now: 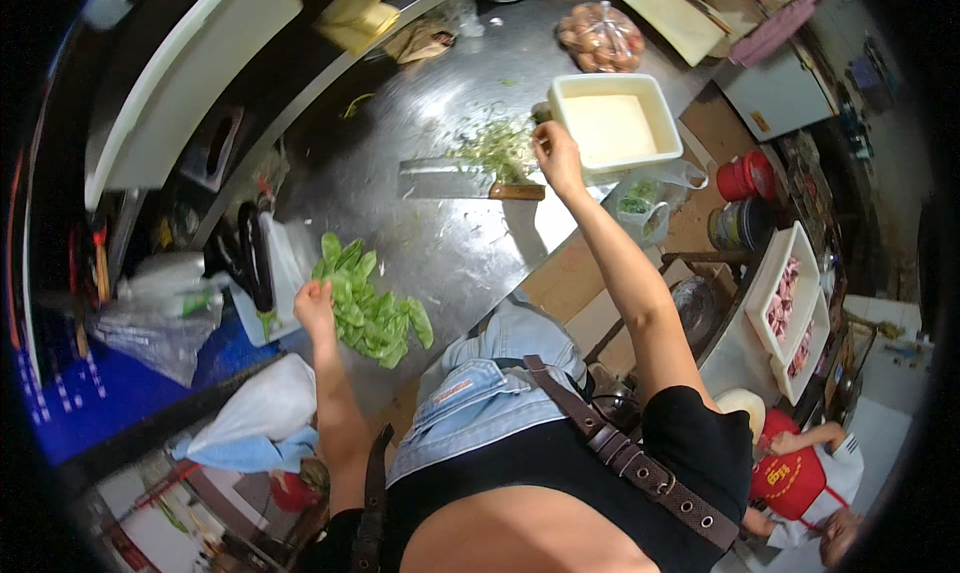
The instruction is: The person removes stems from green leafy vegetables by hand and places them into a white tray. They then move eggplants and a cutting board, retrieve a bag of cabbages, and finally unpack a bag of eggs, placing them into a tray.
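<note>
My left hand [315,307] is at the left edge of a pile of flat green pea pods [367,310] on a stainless steel table [450,235]. Its fingers are bent, and whether they pinch a pod is hidden. Beyond the pods lies a cleaver [442,181], its wooden handle pointing right. A loose heap of pale green trimmings [487,149] rests against and partly over the cleaver. My right hand [559,153] is above the right side of this heap with fingers curled, close to a white plastic tub [615,81]. Anything between those fingers is too small to make out.
A tied bag of brown round items [600,39] and a white cutting board [667,18] are at the back. Eggplants [255,262] lie left. A plastic bag of greens [641,202] hangs right, near meat trays [784,295]. A person in a red apron [787,472] is lower right.
</note>
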A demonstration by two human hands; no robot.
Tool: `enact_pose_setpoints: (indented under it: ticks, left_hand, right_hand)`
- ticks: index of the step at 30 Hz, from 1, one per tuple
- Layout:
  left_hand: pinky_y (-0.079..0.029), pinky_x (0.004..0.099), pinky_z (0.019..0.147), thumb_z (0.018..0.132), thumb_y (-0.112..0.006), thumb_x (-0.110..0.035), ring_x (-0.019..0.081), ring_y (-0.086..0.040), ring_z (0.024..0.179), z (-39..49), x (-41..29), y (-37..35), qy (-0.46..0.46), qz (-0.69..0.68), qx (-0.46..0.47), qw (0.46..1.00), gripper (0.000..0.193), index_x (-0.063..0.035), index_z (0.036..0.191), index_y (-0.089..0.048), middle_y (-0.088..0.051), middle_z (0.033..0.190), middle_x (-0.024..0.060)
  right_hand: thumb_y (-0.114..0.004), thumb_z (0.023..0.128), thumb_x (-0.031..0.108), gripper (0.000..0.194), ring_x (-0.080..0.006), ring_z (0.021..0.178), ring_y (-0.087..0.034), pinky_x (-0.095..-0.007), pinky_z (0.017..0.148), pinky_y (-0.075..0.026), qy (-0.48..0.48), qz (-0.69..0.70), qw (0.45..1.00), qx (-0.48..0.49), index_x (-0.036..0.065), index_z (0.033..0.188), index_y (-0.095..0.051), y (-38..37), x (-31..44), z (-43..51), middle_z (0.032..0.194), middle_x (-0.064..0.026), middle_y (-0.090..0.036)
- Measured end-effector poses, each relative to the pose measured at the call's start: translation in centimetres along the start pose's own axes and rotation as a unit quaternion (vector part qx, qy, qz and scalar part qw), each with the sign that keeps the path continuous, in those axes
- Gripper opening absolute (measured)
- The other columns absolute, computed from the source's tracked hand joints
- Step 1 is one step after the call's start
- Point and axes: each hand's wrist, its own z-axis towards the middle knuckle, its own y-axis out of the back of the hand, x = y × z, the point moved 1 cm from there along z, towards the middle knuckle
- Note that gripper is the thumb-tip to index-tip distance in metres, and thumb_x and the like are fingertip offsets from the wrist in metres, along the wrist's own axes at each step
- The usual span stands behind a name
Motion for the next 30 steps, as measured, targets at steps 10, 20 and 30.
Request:
enact_pose_setpoints:
  ticks: [10, 20, 30]
  left_hand:
    - [-0.048, 0.0397, 0.069, 0.084, -0.065, -0.012, 0.0293, -0.059, 0.077, -3.8, -5.4, 0.2, -0.198, 0.231, -0.131, 0.943, 0.031, -0.0012, 0.113, -0.061, -0.056, 0.105, 0.014]
    - [-0.045, 0.0301, 0.06, 0.087, -0.061, -0.003, 0.0184, -0.052, 0.068, -4.6, -10.4, -3.8, -0.233, 0.123, -0.126, 0.956, 0.028, 0.0006, 0.115, -0.059, -0.054, 0.102, 0.0113]
    - [-0.045, 0.0287, 0.057, 0.088, -0.061, -0.004, 0.0163, -0.053, 0.066, -6.2, -11.9, -5.2, -0.241, 0.121, -0.139, 0.953, 0.027, -0.0006, 0.115, -0.06, -0.055, 0.105, 0.0105]
  right_hand:
    - [-0.061, 0.08, 0.016, 0.022, -0.036, 0.095, -0.061, -0.046, 0.079, -0.05, -0.209, -0.389, 0.893, -0.087, 0.008, 0.101, -0.062, 19.4, -18.9, 3.6, 0.1, -0.0165, -0.061]
    - [-0.073, 0.066, 0.027, 0.033, -0.0339, 0.093, -0.066, -0.0422, 0.081, -0.051, -0.3, -0.273, 0.906, 0.122, 0.005, 0.089, -0.066, 23.0, -22.5, 7.6, 0.093, -0.0196, -0.068]
    - [-0.068, 0.069, 0.03, 0.035, -0.0266, 0.082, -0.067, -0.0357, 0.076, -0.051, -0.298, -0.199, 0.916, 0.178, 0.002, 0.091, -0.068, 23.4, -22.4, 8.5, 0.088, -0.0162, -0.069]
